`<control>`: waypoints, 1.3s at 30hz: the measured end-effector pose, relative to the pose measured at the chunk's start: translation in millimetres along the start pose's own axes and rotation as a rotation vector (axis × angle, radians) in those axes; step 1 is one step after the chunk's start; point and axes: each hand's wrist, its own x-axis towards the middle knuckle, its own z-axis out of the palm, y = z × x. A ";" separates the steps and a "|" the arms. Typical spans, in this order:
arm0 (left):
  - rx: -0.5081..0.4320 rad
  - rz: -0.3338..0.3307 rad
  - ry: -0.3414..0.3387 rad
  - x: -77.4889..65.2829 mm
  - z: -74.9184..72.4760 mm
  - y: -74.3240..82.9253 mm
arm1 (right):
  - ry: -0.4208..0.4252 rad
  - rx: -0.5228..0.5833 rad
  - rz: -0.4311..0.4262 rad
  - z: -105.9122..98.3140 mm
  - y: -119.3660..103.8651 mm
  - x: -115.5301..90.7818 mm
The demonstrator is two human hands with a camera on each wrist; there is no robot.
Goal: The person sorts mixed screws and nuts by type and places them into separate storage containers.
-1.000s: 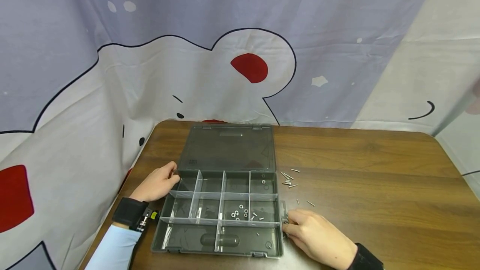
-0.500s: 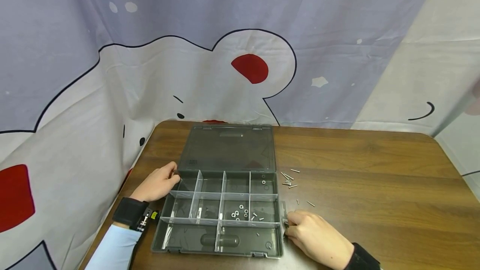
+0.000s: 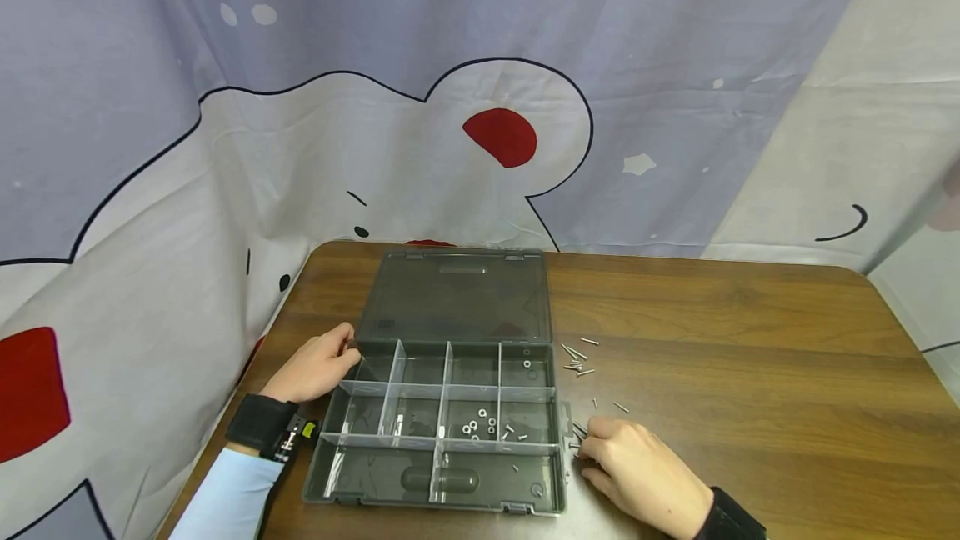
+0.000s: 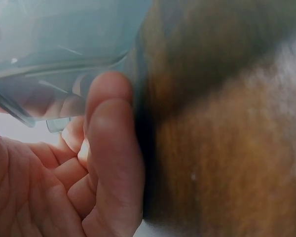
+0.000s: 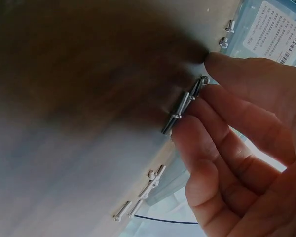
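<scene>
A grey see-through compartment box (image 3: 375, 473) lies unfolded on the table, its lid (image 3: 465, 294) laid back. My left hand (image 3: 318, 365) holds the box's left side near the hinge; in the left wrist view its fingers (image 4: 113, 133) bend against the plastic wall. Beside the box's right wall is my right hand (image 3: 637, 469), fingers bent and thumb apart. In the right wrist view its fingertips (image 5: 185, 126) are at a few screws (image 5: 182, 106); whether they touch is unclear. Several nuts (image 3: 482, 413) and small screws (image 3: 508, 430) lie in the compartments.
More loose screws (image 3: 576, 352) lie on the wooden table (image 3: 750, 373) right of the box, with a shorter pair (image 3: 621, 407) nearer my right hand. A printed curtain (image 3: 637, 107) hangs behind the table. The right wrist view shows a printed label (image 5: 272, 29) on the box.
My right hand has drawn slightly right from the box's wall, and screws beside its fingertips now show. The left hand and box have stayed in place.
</scene>
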 end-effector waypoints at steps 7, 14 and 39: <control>-0.002 0.000 0.001 -0.4 1.5 -1.8 | -0.020 -0.009 0.018 0.6 -2.0 6.5; -0.001 0.001 0.001 0.8 1.1 -0.6 | -0.004 -0.050 0.019 2.0 -2.7 10.8; -0.008 -0.009 -0.001 -1.3 0.4 -0.8 | 0.043 -0.068 0.015 -9.5 1.7 15.8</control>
